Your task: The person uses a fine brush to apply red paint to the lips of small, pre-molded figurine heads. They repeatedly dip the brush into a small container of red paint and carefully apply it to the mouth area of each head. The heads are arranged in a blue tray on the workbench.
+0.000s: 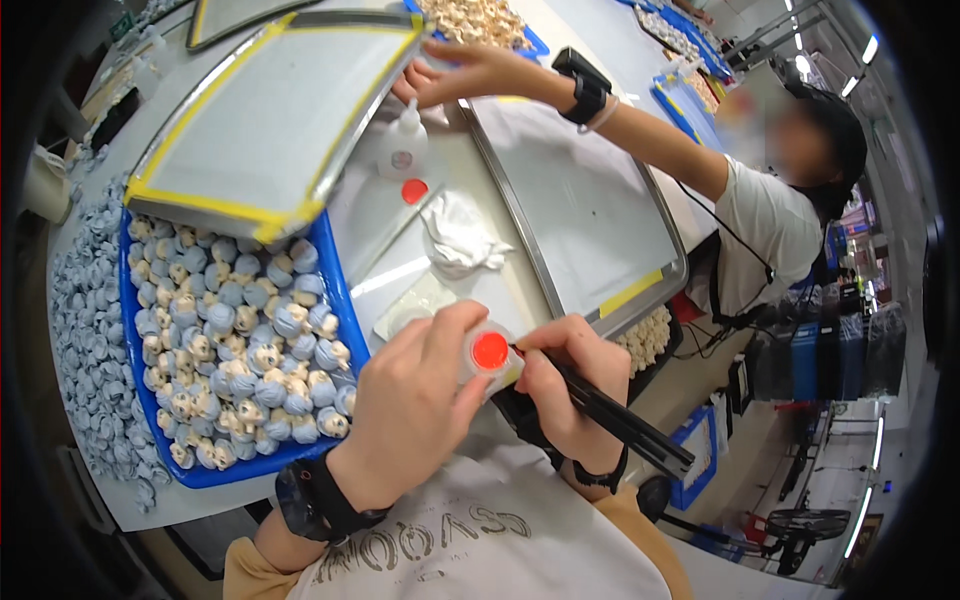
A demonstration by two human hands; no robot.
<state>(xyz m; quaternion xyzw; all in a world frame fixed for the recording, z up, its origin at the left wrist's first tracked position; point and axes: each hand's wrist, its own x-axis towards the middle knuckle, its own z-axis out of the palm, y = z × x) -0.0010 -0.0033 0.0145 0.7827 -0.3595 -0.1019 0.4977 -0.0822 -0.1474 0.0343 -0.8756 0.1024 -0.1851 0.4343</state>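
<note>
My left hand (415, 400) grips a small clear round cup of red paint (489, 351) at the table's near edge. My right hand (565, 385) holds a thin black brush (610, 412), its tip touching the cup's right side. Just to the left lies a blue tray (340, 290) packed with several small blue and cream figurines (235, 340). A co-worker's hand (470, 72) reaches across the far side of the table, close to a grey board with yellow edges (270, 115).
A large metal tray (585, 215) lies ahead, a crumpled white cloth (458, 235) and a small squeeze bottle (404, 148) beside it. A second red paint cup (414, 190) sits by the bottle. Loose grey figurines (85, 300) pile up at the left. The co-worker stands right.
</note>
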